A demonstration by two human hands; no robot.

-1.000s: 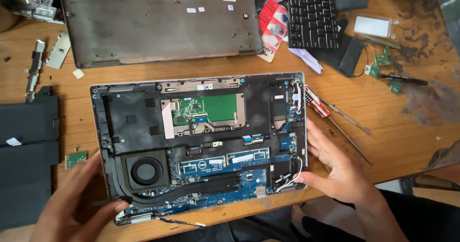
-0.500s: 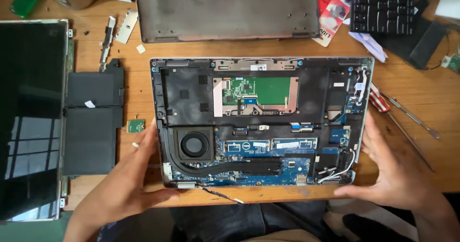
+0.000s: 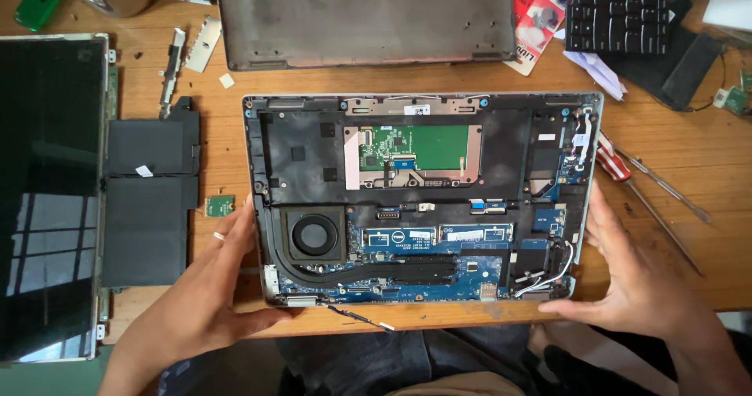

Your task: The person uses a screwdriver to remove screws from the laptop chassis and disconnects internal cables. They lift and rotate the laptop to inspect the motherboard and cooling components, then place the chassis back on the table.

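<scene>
Both hands, left hand [image 3: 210, 286] and right hand [image 3: 630, 274], grip opposite sides of the opened laptop base [image 3: 419, 200], loose battery [image 3: 149, 192] lying left.

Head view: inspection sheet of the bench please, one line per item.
Surface: wooden table, scuffed.
Job's things: opened laptop base, circuit boards and fan exposed.
Clutter: detached bottom cover, black battery pack, screen panel, keyboard, red-handled screwdriver, small green board.
Grippers: left hand on the base's left edge; right hand on its right edge; fingers bare.
Cables: white wires inside the base; one loose lead over the near edge.
Surroundings: person's lap below the table; nothing else seen.
</scene>
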